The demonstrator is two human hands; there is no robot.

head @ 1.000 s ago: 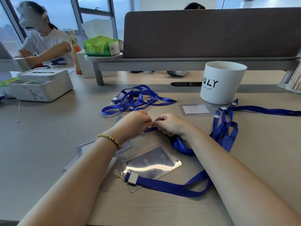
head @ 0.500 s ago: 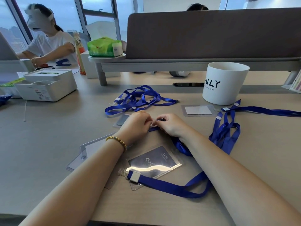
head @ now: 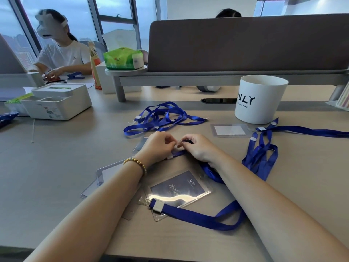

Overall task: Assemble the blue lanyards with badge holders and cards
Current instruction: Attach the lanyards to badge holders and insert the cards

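Observation:
My left hand (head: 158, 146) and my right hand (head: 198, 148) meet at mid-table, fingertips pinching the clip end of a blue lanyard (head: 209, 171) whose strap runs under my right wrist. What sits between the fingertips is hidden. Close to me lies a clear badge holder with a dark card (head: 179, 190), a blue lanyard strap (head: 198, 216) clipped to its corner. Clear empty holders (head: 105, 176) lie under my left forearm. Another holder with a white card (head: 230, 130) lies near the cup.
A tangle of blue lanyards (head: 160, 118) lies beyond my hands, and more lanyards (head: 262, 154) at the right. A white cup (head: 260, 99) stands back right, a white box (head: 56, 103) at left. A grey divider (head: 245, 44) crosses the back; a person sits far left.
Both hands stay together on the lanyard end, fingers shifting slightly. The view has moved a little; nothing on the table has been moved.

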